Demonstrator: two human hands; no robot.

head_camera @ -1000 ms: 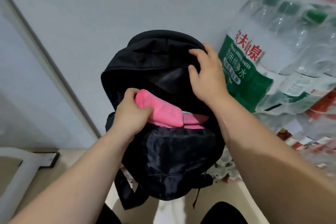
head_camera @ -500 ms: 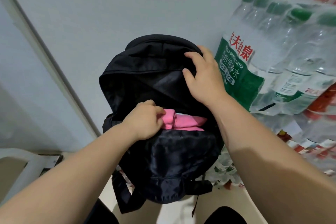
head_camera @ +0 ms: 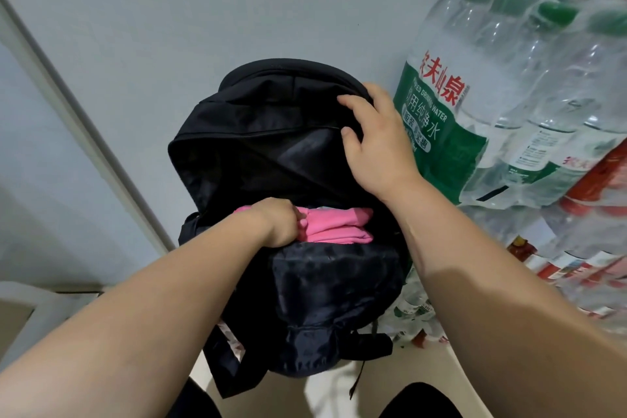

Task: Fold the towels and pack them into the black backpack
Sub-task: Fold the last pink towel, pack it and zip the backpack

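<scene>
Sunk lower than 1 second ago, the pink towel seems nearly packed in the black backpack, left hand clutching it, right hand gripping the rim above; letting go remains.

Dim, flat indoor light — soft focus, wide-angle bending at edges.
</scene>
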